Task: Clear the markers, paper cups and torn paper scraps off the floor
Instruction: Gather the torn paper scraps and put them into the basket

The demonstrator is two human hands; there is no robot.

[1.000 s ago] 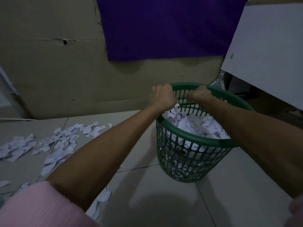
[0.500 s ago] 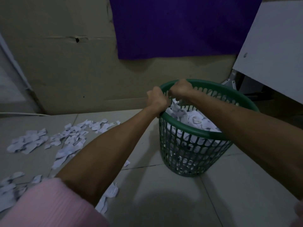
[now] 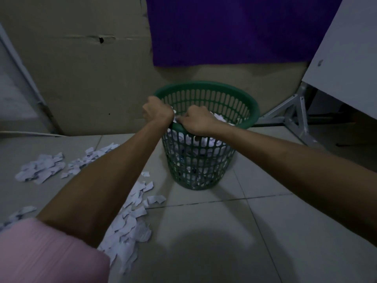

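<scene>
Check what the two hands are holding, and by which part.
Both the left hand and the right hand grip the green basket by its near rim, side by side.

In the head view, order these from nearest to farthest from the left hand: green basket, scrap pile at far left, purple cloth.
1. Green basket: the left hand grips its rim.
2. Scrap pile: on the floor, far left.
3. Purple cloth: on the wall behind.

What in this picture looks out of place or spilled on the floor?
Torn paper scraps lie spilled across the floor tiles left of the green basket, with another heap farther left. The basket itself stands upright, already holding scraps, with both hands on its near rim.
</scene>
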